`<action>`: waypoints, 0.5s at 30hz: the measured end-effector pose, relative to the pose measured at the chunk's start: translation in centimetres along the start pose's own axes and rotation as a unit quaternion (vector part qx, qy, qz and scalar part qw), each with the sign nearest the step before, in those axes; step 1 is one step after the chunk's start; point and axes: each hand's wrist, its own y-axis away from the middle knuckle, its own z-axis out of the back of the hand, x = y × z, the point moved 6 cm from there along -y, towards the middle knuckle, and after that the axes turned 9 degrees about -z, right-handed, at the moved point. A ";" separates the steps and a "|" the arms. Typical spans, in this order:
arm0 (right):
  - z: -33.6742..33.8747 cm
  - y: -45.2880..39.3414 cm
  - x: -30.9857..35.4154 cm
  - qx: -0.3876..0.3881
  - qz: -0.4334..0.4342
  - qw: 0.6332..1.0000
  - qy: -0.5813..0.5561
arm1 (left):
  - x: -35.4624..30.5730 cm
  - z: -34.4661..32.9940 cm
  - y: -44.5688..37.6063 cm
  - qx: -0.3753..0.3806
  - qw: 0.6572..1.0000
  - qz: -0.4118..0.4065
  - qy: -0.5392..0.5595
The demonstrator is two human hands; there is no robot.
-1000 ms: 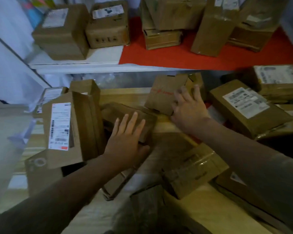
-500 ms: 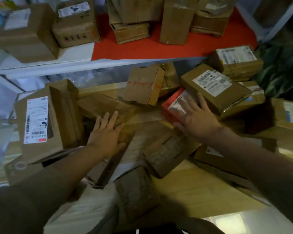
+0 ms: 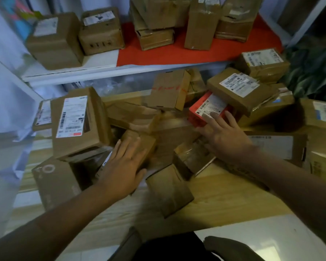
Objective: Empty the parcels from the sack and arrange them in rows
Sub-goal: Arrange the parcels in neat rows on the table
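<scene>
A: Where the parcels lie heaped on the wooden surface [image 3: 224,200], how does the left hand [image 3: 124,166] stand?

B: Flat, palm down, fingers extended and only slightly spread. It rests on a small brown box [image 3: 139,142] near the middle of the heap. It clamps nothing.

A: And the right hand [image 3: 224,136]?

B: Also flat with fingers spread apart. The fingertips [image 3: 214,115] touch the white label of a red parcel [image 3: 199,108]. The palm lies over blurred brown cartons below it. No grasp visible.

A: Position of the red parcel?

B: Centre-right of the heap, partly tucked under a large labelled box [image 3: 239,91] that lies tilted to its right. Just left of it stands a box with red markings [image 3: 167,89], upright on edge.

A: Left side of the heap?

B: A tall box with a long white label [image 3: 75,117], tilted, leaning over a lower carton printed with a circle [image 3: 53,178]. Another labelled parcel [image 3: 42,113] shows behind it, mostly hidden.

A: Nearer the person?

B: One small brown box [image 3: 169,189] lies apart at the front of the heap, between the two forearms.

A: Anything arranged in rows?

B: On the shelf [image 3: 94,63] above, several brown boxes stand side by side, some on a red covering [image 3: 177,51]. The two leftmost [image 3: 55,40] [image 3: 102,32] touch or nearly touch. The heap below is unordered.

A: The sack?

B: Cannot identify one with certainty. A dark patterned mass [image 3: 312,68] sits at the far right; too blurred to name.
</scene>
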 end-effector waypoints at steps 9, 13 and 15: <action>0.6 7.3 17.1 0.027 0.241 0.970 -0.011 | 4.7 0.3 11.4 -0.116 0.984 0.121 -0.063; 1.1 5.8 14.7 0.049 0.093 0.993 0.055 | 8.5 -0.9 16.4 -0.157 0.950 0.267 0.031; 1.6 5.5 14.5 0.047 0.062 0.994 0.079 | 10.0 -2.1 18.5 -0.161 0.912 0.364 0.096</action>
